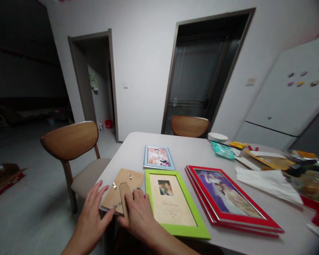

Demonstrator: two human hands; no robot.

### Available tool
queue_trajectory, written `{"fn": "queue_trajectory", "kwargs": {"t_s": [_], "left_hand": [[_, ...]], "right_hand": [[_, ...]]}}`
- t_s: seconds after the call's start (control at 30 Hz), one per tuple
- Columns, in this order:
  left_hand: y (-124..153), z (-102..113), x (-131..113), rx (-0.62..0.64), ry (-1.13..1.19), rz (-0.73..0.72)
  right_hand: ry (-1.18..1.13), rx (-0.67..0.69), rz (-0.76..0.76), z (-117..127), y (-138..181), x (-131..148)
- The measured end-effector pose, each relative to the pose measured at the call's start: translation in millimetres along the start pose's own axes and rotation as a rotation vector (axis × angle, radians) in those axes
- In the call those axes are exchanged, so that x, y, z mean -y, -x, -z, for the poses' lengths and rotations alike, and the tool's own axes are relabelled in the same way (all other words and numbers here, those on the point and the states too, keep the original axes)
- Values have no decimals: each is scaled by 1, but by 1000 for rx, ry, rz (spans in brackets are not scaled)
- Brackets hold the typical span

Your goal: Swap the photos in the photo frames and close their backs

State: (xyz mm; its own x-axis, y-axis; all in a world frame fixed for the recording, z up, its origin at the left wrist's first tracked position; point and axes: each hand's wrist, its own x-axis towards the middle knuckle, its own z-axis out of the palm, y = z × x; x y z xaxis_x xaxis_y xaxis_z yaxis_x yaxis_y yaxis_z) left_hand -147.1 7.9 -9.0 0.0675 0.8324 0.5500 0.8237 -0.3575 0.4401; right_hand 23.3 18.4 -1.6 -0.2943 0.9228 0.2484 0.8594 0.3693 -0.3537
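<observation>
A small picture frame lies face down at the table's near left corner, its brown backing board (pixel 123 174) showing metal clips and a fold-out stand (pixel 123 193). My right hand (pixel 139 209) rests over the board, with fingers and thumb closed around the stand's lower part. At the frame's left edge, my left hand (pixel 91 212) has its fingers spread, thumb tip near the front corner. Beside my right hand lies a lime green photo frame (pixel 180 202) face up. Behind it is a light blue photo frame (pixel 158 157).
Stacked red photo frames (pixel 230 198) lie on the right of the white table (pixel 186 145). Further right are a white paper sheet (pixel 267 182), a teal packet (pixel 223 150), a white bowl (pixel 217 137) and clutter. Wooden chairs (pixel 71 141) (pixel 190 126) stand at the left and far sides.
</observation>
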Motion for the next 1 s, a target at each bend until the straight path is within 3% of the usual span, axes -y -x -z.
{"fn": "queue_trajectory", "kwargs": {"t_s": [0.13, 0.27, 0.4, 0.57, 0.73, 1.0], "left_hand": [[-1, -22, 13, 358, -105, 25], [-10, -26, -3, 326, -22, 40], [-19, -23, -48, 261, 88, -47], [-21, -48, -100, 427, 121, -172], [-15, -73, -119, 549, 132, -182], [-2, -72, -113, 648, 133, -193]], "right_hand": [[-129, -10, 13, -5, -5, -4], [-318, -70, 22, 20, -4, -14], [-348, -112, 37, 62, 13, -40], [-281, -64, -58, 92, 48, -93], [-211, 10, -143, 88, 68, -128], [-174, -3, -126, 65, 69, -132]]}}
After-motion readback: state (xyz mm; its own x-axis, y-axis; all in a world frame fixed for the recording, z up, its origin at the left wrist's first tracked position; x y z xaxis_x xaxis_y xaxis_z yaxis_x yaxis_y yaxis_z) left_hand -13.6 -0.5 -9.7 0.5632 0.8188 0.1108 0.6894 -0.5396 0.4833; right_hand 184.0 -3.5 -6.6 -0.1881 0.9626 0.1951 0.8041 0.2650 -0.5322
